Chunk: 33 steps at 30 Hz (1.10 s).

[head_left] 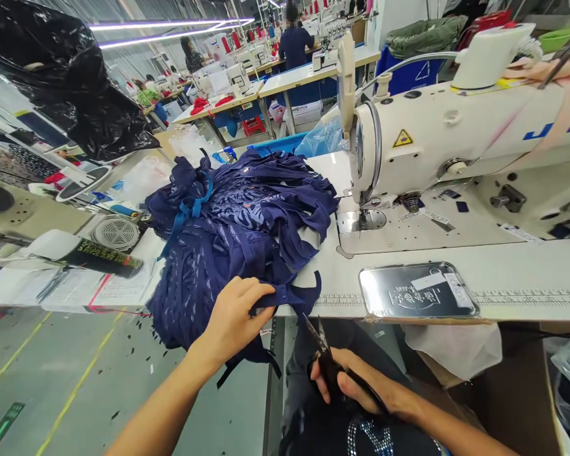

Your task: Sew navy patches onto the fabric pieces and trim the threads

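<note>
A large heap of navy blue fabric pieces (228,234), tied with a lighter blue strip (190,208), lies on the white sewing table. My left hand (240,310) pinches a navy fabric strip (285,295) at the heap's front edge, between thumb and fingers. Just right of and below it, my right hand (349,380) is wrapped round dark scissors (330,364). Their blades are parted and point up toward the hanging end of the strip. Whether the tips touch the fabric cannot be made out.
A white sewing machine (408,133) stands at the right, its needle area beside the heap. A metal tin lid (418,290) lies near the table's front edge. Papers (76,286) and a dark roll (102,254) are at the left. Black plastic (71,69) hangs upper left.
</note>
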Tool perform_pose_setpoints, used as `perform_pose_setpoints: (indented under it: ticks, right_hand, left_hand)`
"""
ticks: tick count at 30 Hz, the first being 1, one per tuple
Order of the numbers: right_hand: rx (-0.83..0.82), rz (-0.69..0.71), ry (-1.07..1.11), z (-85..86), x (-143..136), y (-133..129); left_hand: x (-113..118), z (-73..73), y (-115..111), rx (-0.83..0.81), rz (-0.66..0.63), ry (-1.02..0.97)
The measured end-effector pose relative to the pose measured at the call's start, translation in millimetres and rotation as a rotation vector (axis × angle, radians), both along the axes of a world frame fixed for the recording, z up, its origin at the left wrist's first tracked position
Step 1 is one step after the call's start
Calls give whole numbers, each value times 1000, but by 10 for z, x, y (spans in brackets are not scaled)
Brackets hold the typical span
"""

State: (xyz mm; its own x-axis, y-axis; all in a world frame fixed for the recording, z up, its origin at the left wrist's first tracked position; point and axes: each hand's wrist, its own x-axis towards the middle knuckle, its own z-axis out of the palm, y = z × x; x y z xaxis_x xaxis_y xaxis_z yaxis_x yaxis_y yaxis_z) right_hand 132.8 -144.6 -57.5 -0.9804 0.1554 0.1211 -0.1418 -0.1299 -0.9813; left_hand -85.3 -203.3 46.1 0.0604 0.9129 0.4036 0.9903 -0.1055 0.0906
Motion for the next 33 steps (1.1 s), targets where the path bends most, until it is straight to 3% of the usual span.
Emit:
perform_pose_setpoints:
  ticks: [4, 9, 15, 22, 28, 33]
  right_hand:
    - [-184, 54, -10, -65, -48, -89]
    - [-299, -28, -44, -193, -69, -132]
    - [-233, -210, -82, -165, -84, -127]
    - [-195, -441, -109, -415, -141, -202]
    - [66, -163, -68, -198, -195, -152]
    - [107, -173, -51, -149, -271, -165]
  left_hand:
    - [1, -84, -14, 71, -36, 94]
    - [-19, -144, -22, 141, -131, 219]
    - [-6, -195, 1, 175, -243, 319]
    - [-31, -235, -28, 209, -242, 318]
    - [-35, -256, -38, 218, -218, 309]
    - [-21, -261, -47, 236, -214, 345]
